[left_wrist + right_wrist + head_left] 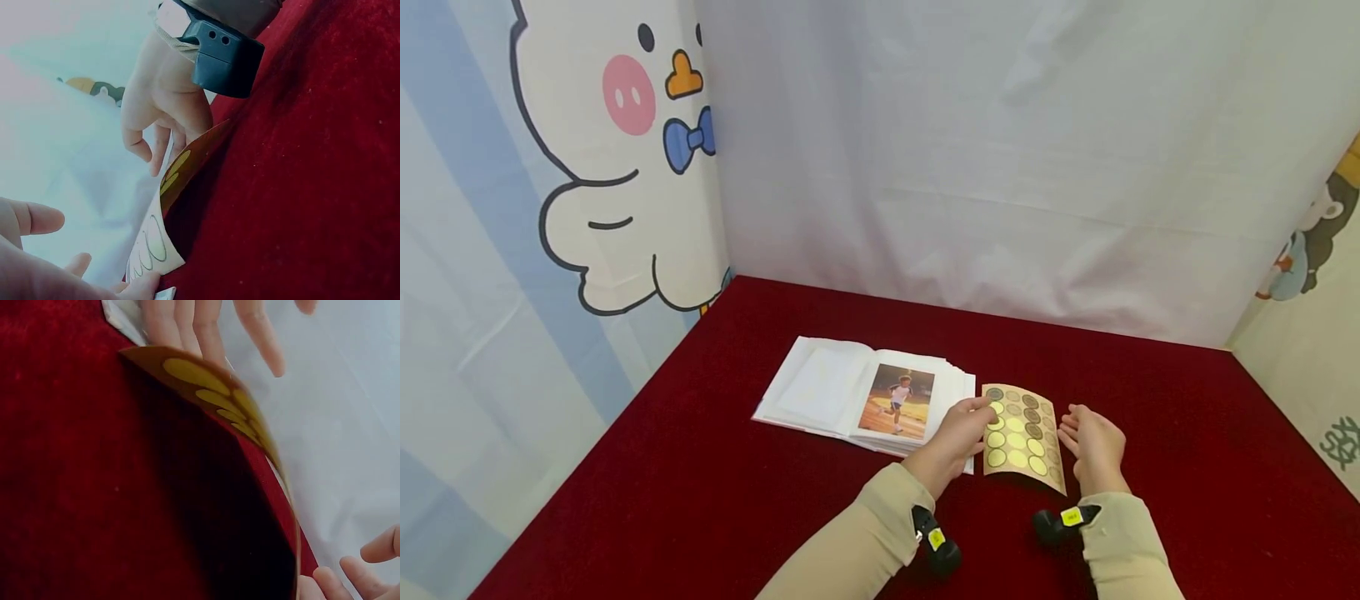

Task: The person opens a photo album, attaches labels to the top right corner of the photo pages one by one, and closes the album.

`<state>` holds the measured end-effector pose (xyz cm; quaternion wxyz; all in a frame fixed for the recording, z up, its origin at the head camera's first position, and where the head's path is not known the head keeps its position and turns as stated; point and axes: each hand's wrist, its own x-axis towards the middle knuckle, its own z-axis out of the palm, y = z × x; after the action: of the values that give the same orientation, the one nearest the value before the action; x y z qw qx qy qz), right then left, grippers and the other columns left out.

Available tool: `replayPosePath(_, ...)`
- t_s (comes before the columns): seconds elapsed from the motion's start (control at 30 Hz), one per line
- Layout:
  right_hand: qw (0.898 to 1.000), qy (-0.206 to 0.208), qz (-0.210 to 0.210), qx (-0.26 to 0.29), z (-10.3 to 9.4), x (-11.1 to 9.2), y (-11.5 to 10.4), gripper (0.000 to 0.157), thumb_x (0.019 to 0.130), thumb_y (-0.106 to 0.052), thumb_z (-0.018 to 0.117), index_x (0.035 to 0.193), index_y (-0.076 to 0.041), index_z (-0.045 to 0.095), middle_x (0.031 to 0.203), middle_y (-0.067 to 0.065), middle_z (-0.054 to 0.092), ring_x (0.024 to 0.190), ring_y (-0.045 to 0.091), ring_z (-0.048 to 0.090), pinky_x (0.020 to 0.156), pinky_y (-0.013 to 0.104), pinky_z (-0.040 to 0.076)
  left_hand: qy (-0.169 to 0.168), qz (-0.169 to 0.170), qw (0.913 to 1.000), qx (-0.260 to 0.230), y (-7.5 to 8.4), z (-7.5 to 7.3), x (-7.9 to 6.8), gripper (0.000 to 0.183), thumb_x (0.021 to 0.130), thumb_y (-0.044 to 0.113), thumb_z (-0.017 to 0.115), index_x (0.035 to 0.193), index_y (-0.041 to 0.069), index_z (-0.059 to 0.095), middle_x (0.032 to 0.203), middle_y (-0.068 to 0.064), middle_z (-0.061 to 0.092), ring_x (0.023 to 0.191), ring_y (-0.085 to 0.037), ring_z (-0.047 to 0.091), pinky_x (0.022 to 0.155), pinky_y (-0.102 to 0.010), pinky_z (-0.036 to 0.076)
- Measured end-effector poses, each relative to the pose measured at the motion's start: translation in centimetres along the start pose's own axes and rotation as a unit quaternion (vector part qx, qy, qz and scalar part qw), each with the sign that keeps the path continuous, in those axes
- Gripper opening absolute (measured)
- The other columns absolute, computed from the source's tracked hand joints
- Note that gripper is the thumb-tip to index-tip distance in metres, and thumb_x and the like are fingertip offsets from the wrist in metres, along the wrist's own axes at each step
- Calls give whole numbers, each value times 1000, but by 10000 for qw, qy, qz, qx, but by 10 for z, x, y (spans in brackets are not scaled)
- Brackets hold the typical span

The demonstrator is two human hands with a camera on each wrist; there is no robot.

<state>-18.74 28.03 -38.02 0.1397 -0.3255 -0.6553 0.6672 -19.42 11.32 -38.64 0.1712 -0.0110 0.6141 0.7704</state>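
Note:
A tan sheet of round gold seal stickers [1016, 442], some with dark rims, bows upward above the red cloth between the two hands. Beside its left edge is my left hand [951, 437]; in the right wrist view several of its fingers reach down behind the sheet, while another finger extends apart from it. At the opposite edge is my right hand [1097, 442], its fingertips right at the edge and its thumb [381, 545] apart. An open photo album [823, 387] lies just left, partly covered by my left hand; its right page holds a photo [898, 400] of a runner.
Red cloth [700, 500] covers the table. A pale curtain [962, 167] closes off the back, and printed cartoon curtains [587, 192] stand at the sides. Each wrist carries a black strapped-on camera, the left wrist camera [943, 557] close above the cloth.

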Motion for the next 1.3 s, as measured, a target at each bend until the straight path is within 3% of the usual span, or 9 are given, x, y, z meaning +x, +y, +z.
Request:
replayPosePath(0.13, 10000, -8, 23, 45, 0, 0, 1, 45, 96, -21, 42, 135, 1, 45, 123, 16, 47, 106, 23, 52, 89, 26, 45, 202, -83, 9997, -122, -1, 2, 2, 51, 77, 4, 53, 128, 0, 51, 121, -15, 52, 112, -28, 48, 84, -37, 48)
replayPosePath(0.3, 9999, -94, -48, 79, 0, 1, 3, 45, 96, -21, 42, 135, 2, 45, 124, 17, 47, 108, 25, 51, 90, 26, 45, 207, -183, 9993, -249, -4, 5, 5, 57, 77, 0, 55, 133, -1, 45, 108, -10, 56, 88, -17, 55, 73, -25, 48)
replayPosePath(0.47, 9996, -203, -93, 155, 0, 2, 5, 45, 95, -19, 42, 134, 4, 44, 123, 18, 47, 109, 26, 50, 90, 25, 45, -157, -230, 9989, -377, -9, 7, 4, 63, 78, -7, 55, 138, 5, 40, 105, -8, 57, 82, -18, 61, 69, -32, 53)
replayPosePath(0.6, 9993, -272, -117, 223, 0, 1, 5, 45, 95, -18, 42, 133, 5, 45, 123, 18, 46, 110, 26, 49, 90, 25, 45, -100, -214, 9997, -63, -9, 8, 2, 66, 79, -8, 58, 139, 12, 40, 99, -6, 58, 75, -20, 64, 60, -34, 55)
replayPosePath(0.73, 9992, -352, -110, 156, 1, 2, 5, 45, 95, -18, 41, 134, 5, 44, 124, 18, 46, 112, 27, 48, 92, 25, 44, 177, 55, 9979, 616, -11, 6, 3, 69, 74, -15, 56, 137, 11, 43, 87, -5, 61, 64, -19, 63, 50, -30, 53)
replayPosePath(0.83, 9993, -361, -102, 75, 1, 2, 5, 46, 95, -18, 41, 135, 5, 43, 125, 18, 45, 111, 26, 48, 92, 27, 44, 451, 351, 9895, 1327, -13, 4, 4, 71, 69, -18, 54, 136, 6, 44, 83, -5, 60, 64, -16, 59, 47, -25, 50)
replayPosePath(0.97, 9995, -305, -42, 5, 1, 3, 5, 45, 95, -17, 41, 135, 3, 45, 126, 18, 46, 110, 25, 48, 93, 27, 43, 608, 564, 9794, 1841, -14, 5, 4, 69, 67, -18, 53, 133, 3, 48, 89, -8, 60, 62, -14, 53, 43, -20, 44)
replayPosePath(1.13, 9995, -280, -98, -92, 1, 5, 6, 44, 94, -16, 41, 133, 4, 47, 125, 18, 47, 108, 25, 50, 91, 26, 44, 474, 412, 9847, 1625, -16, 6, 4, 50, 72, -12, 61, 121, -1, 60, 99, -11, 58, 59, -12, 53, 46, -20, 48)
replayPosePath(1.3, 9998, -192, -82, -75, 0, 5, 7, 43, 93, -15, 42, 130, 4, 50, 121, 17, 51, 105, 25, 52, 86, 24, 47, 478, 468, 9878, 1408, -17, 7, 4, 54, 68, -15, 65, 120, 0, 61, 106, -11, 57, 61, -12, 53, 52, -21, 50)
